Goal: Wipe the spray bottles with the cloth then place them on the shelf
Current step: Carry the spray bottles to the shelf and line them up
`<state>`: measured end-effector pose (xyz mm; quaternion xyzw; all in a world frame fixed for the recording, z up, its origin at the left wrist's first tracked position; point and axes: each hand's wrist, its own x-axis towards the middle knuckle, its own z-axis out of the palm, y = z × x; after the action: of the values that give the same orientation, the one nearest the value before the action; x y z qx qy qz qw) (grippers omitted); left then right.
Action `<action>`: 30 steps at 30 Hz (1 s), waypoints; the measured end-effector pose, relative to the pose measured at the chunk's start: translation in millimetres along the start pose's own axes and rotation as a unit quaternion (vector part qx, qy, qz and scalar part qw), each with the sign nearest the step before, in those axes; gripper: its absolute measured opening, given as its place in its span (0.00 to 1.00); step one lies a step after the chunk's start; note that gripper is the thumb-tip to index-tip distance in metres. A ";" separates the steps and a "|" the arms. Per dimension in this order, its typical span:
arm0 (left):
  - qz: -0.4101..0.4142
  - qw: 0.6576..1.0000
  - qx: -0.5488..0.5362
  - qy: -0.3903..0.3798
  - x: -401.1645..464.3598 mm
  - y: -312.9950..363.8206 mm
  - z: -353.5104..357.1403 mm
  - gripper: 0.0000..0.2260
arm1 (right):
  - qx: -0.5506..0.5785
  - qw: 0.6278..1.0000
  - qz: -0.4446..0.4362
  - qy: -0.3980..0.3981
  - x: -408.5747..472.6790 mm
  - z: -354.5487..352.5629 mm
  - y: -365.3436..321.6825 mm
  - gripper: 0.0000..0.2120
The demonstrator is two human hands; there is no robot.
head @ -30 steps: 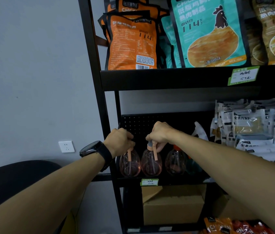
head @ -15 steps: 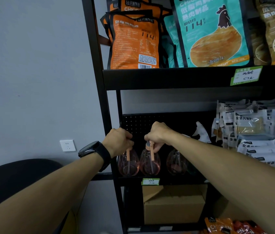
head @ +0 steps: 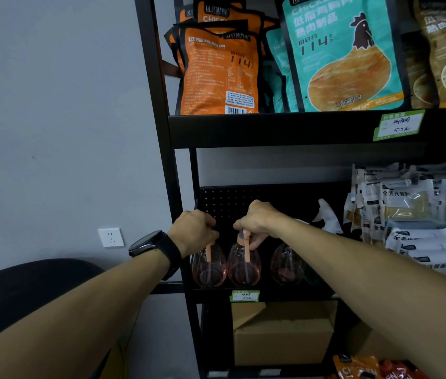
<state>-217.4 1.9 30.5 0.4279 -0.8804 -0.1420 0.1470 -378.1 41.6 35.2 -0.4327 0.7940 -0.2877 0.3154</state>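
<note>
Three clear pink spray bottles stand in a row on the middle shelf (head: pixel 271 292) of a black rack. My left hand (head: pixel 193 231) grips the head of the leftmost bottle (head: pixel 208 269). My right hand (head: pixel 257 221) grips the head of the middle bottle (head: pixel 243 269), whose pink trigger hangs down in front. The third bottle (head: pixel 284 265) stands just right of them, partly behind my right forearm. A white spray head (head: pixel 328 216) shows farther right. No cloth is in view.
Pale packets (head: pixel 418 217) are stacked on the same shelf at the right. Orange and teal chicken pouches (head: pixel 339 56) fill the shelf above. A cardboard box (head: pixel 282 335) sits on the shelf below. A black chair (head: pixel 25 294) stands at the lower left by the wall.
Both hands stay on the bottle heads. The two held bottles have sunk slightly toward the shelf board, and the view has shifted a little.
</note>
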 end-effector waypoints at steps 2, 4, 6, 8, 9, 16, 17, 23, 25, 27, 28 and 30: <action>-0.001 1.000 -0.001 0.002 0.1 -0.2 0.5 0.14 | 0.002 1.000 0.001 -0.003 0.0 0.0 0.3 0.09; -0.001 1.000 -0.003 0.001 0.6 -0.5 0.9 0.15 | 0.005 1.000 0.003 -0.003 -0.9 0.0 0.2 0.09; 0.000 1.000 0.001 0.000 1.0 -0.8 0.9 0.14 | 0.002 1.000 0.002 -0.003 -1.8 -0.3 -0.2 0.09; 0.000 1.000 0.008 -0.003 1.0 -0.7 0.9 0.13 | -0.003 1.000 0.002 -0.003 -3.6 -0.9 -0.7 0.10; 0.000 1.000 0.011 -0.005 0.7 -0.5 0.7 0.12 | -0.004 1.000 0.001 -0.003 -4.2 -1.3 -0.9 0.10; 0.000 1.000 0.026 -0.014 -3.3 4.3 -5.1 0.14 | -0.001 1.000 0.000 0.018 -16.4 -10.1 -5.8 0.20; 0.002 1.000 0.025 -0.013 -3.6 5.9 -7.3 0.15 | -0.010 1.000 -0.005 0.029 -19.1 -15.1 -7.0 0.20; 0.024 0.999 0.026 0.004 -3.2 29.3 -24.2 0.17 | -0.083 0.990 -0.029 0.114 -27.3 -65.2 -3.9 0.15; 0.036 0.999 0.028 0.003 -1.6 39.4 -26.6 0.17 | -0.099 0.985 -0.036 0.135 -32.3 -82.4 1.2 0.11; 0.046 0.998 0.032 -0.002 1.4 48.9 -26.3 0.17 | -0.120 0.980 -0.039 0.154 -34.6 -95.8 9.4 0.09; 0.050 0.998 0.034 -0.007 2.8 53.4 -25.0 0.18 | -0.132 0.978 -0.038 0.158 -35.5 -100.8 13.7 0.09; 0.054 0.998 0.037 -0.021 5.6 60.9 -19.7 0.19 | -0.157 0.974 -0.038 0.159 -35.6 -107.1 22.7 0.10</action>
<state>-256.5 31.1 72.2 0.3823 -0.9096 -0.1099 0.1197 -454.7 102.7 95.7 -0.4552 0.8523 -0.2365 0.1023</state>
